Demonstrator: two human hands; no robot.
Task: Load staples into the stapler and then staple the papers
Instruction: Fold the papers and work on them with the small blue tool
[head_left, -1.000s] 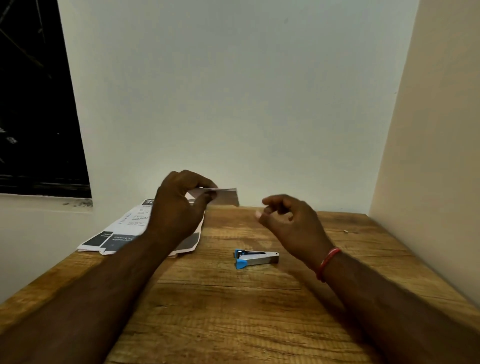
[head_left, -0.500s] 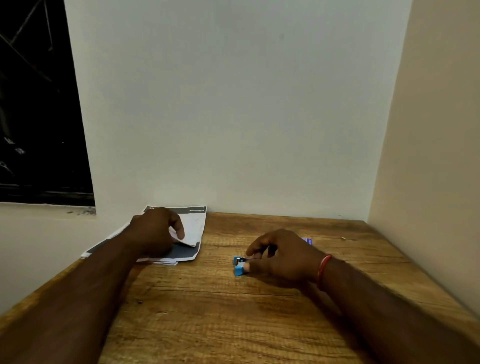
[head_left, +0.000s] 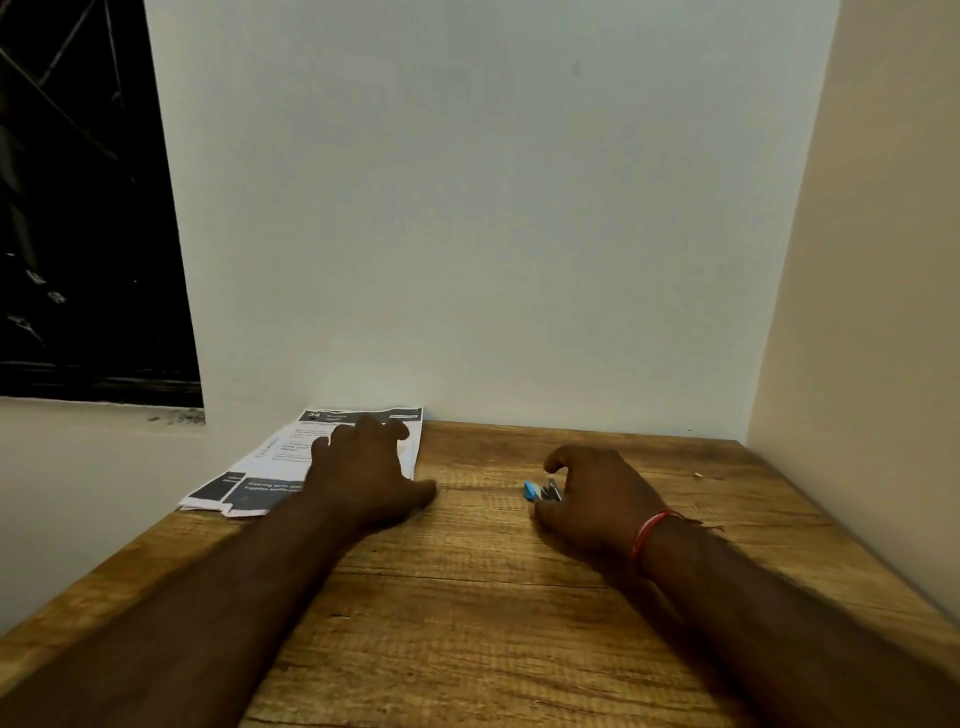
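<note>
the blue and silver stapler (head_left: 540, 491) is sitting at the middle of the wooden table (head_left: 467, 613), and the right hand (head_left: 597, 501) is curling its fingers and thumb around it. the left hand (head_left: 363, 467) is pressing down, fingers spread, on the printed papers (head_left: 270, 467) at the table's far left corner. a red thread (head_left: 652, 535) is circling the right wrist.

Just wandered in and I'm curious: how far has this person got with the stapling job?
Done: nothing I can confirm. In hand: the right hand grips the blue stapler down at the table, though whether it is loaded does not show; the left hand rests flat on the papers. Left: bringing stapler and papers together and stapling them.
</note>
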